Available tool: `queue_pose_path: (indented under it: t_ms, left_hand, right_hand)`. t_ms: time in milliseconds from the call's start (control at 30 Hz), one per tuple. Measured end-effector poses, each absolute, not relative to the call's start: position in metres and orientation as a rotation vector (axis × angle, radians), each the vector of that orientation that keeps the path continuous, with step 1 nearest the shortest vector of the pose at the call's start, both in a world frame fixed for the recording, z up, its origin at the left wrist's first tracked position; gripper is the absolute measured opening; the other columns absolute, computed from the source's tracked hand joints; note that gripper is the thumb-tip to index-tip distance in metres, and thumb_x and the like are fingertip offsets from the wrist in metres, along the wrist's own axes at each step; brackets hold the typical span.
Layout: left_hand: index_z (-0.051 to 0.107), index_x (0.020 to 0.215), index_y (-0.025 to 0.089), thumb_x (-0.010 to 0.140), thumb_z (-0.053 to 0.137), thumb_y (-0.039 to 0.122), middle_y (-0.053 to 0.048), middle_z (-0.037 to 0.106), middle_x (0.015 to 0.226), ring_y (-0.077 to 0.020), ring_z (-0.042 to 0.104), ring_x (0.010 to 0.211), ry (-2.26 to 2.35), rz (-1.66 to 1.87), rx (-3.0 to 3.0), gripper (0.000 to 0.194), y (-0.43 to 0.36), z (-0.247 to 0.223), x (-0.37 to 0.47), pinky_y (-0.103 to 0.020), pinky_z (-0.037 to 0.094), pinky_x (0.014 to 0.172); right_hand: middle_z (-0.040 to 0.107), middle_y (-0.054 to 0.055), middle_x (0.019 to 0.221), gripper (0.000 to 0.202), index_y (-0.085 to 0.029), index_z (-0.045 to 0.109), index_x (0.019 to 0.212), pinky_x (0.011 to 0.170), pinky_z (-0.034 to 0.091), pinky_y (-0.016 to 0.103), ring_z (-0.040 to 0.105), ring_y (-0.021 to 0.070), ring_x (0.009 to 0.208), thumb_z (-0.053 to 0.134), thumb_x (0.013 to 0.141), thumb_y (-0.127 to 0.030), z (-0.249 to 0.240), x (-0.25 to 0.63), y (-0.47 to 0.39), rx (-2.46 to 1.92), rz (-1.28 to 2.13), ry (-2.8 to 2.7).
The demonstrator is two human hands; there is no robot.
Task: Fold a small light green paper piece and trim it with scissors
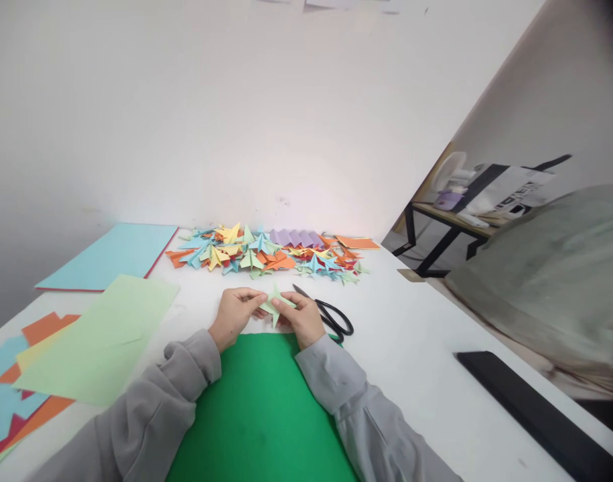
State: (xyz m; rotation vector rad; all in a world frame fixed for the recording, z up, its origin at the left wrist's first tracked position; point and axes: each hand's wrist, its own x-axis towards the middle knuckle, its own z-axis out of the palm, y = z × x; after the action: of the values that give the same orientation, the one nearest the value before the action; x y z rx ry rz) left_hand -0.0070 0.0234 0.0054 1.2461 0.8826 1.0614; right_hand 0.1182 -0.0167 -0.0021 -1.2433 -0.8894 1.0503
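Between my two hands is a small pale green folded paper star (pixel 275 306) with pointed tips. My left hand (pixel 237 314) pinches its left side between thumb and fingers. On the other side, my right hand (pixel 302 316) grips it, the thumb lying across the front. Black-handled scissors (pixel 337 320) lie on the table just right of my right hand, their blades partly hidden behind it. Below my hands spreads a bright green sheet (pixel 260 408). Beyond them lies a heap of small folded paper pieces (pixel 250 254) in yellow, blue, orange and green.
A light green paper sheet (pixel 102 341) covers coloured scraps (pixel 15 361) at the left. Behind it lies a light blue sheet (pixel 115 254) on a red one. A purple pleated paper (pixel 297 238) rests by the wall. On the right is a long black object (pixel 527 408).
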Motion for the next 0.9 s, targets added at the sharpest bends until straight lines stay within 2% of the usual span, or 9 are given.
queue_pose_path:
  t_ms: [200,300,367,467,567,633,733,800,900]
  left_hand:
    - [0.061,0.072,0.008,0.059,0.066,0.031,-0.004,0.061,0.049,-0.0174,0.060,0.046,0.874,0.999,1.176,0.027,0.0232,0.0050,-0.0083,-0.026,0.049,0.045]
    - [0.060,0.080,0.007,0.061,0.064,0.034,-0.006,0.063,0.053,-0.0181,0.061,0.049,0.853,0.971,1.176,0.032,0.0224,0.0056,-0.0083,-0.027,0.050,0.046]
    - [0.060,0.085,0.007,0.062,0.064,0.035,-0.006,0.064,0.054,-0.0184,0.062,0.050,0.845,0.950,1.202,0.036,0.0210,0.0062,-0.0078,-0.027,0.050,0.046]
    - [0.059,0.088,0.006,0.063,0.063,0.035,-0.005,0.063,0.051,-0.0178,0.062,0.049,0.841,0.932,1.246,0.039,0.0186,0.0071,-0.0068,-0.026,0.049,0.046]
    - [0.059,0.090,0.007,0.063,0.063,0.035,-0.004,0.063,0.051,-0.0171,0.061,0.048,0.850,0.935,1.258,0.038,0.0176,0.0076,-0.0062,-0.026,0.050,0.046]
    - [0.058,0.089,0.007,0.063,0.063,0.035,-0.004,0.062,0.049,-0.0167,0.060,0.046,0.868,0.950,1.254,0.038,0.0183,0.0077,-0.0060,-0.026,0.049,0.045]
    - [0.059,0.088,0.007,0.064,0.061,0.035,-0.002,0.060,0.046,-0.0149,0.058,0.043,0.900,1.029,1.244,0.036,0.0205,0.0075,-0.0059,-0.025,0.048,0.044]
    - [0.059,0.087,0.008,0.065,0.061,0.034,-0.002,0.060,0.045,-0.0139,0.057,0.041,0.904,1.061,1.242,0.035,0.0214,0.0072,-0.0057,-0.025,0.048,0.044]
    - [0.058,0.089,0.008,0.064,0.061,0.033,-0.002,0.061,0.047,-0.0135,0.057,0.042,0.885,1.024,1.275,0.036,0.0204,0.0073,-0.0050,-0.024,0.047,0.043]
  right_hand:
    - [0.051,-0.005,0.036,0.037,-0.014,0.060,0.076,0.035,0.033,0.020,0.046,0.0096,0.033,0.072,0.049,-0.035,-0.0076,0.1223,-0.0136,-1.288,0.981,-0.922]
    - [0.037,-0.011,0.031,0.041,-0.014,0.061,0.084,0.034,0.028,0.019,0.038,0.0067,0.030,0.072,0.050,-0.032,-0.0100,0.1249,-0.0114,-1.244,0.927,-0.905]
    - [0.028,-0.014,0.033,0.050,-0.014,0.058,0.097,0.034,0.027,0.018,0.031,0.0049,0.030,0.070,0.052,-0.031,-0.0102,0.1259,-0.0107,-1.193,0.885,-0.903]
    - [0.027,-0.014,0.036,0.061,-0.014,0.052,0.112,0.034,0.026,0.019,0.028,0.0047,0.032,0.068,0.056,-0.031,-0.0087,0.1260,-0.0115,-1.165,0.851,-0.922]
    - [0.027,-0.013,0.038,0.060,-0.015,0.051,0.115,0.035,0.031,0.020,0.030,0.0053,0.032,0.066,0.060,-0.035,-0.0057,0.1250,-0.0139,-1.185,0.847,-0.949]
    - [0.030,-0.011,0.039,0.058,-0.018,0.051,0.116,0.037,0.036,0.021,0.037,0.0069,0.034,0.063,0.063,-0.037,-0.0036,0.1242,-0.0159,-1.181,0.861,-0.977]
    - [0.049,-0.005,0.050,0.049,-0.022,0.054,0.113,0.041,0.041,0.022,0.051,0.0114,0.047,0.057,0.068,-0.041,-0.0013,0.1230,-0.0186,-1.161,0.916,-1.039]
    - [0.059,0.000,0.063,0.042,-0.022,0.060,0.105,0.044,0.043,0.023,0.054,0.0135,0.057,0.056,0.069,-0.043,-0.0009,0.1220,-0.0196,-1.168,0.946,-1.113]
    - [0.064,0.004,0.073,0.037,-0.021,0.065,0.096,0.048,0.045,0.024,0.054,0.0139,0.059,0.055,0.069,-0.044,-0.0020,0.1206,-0.0197,-1.200,0.931,-1.216]
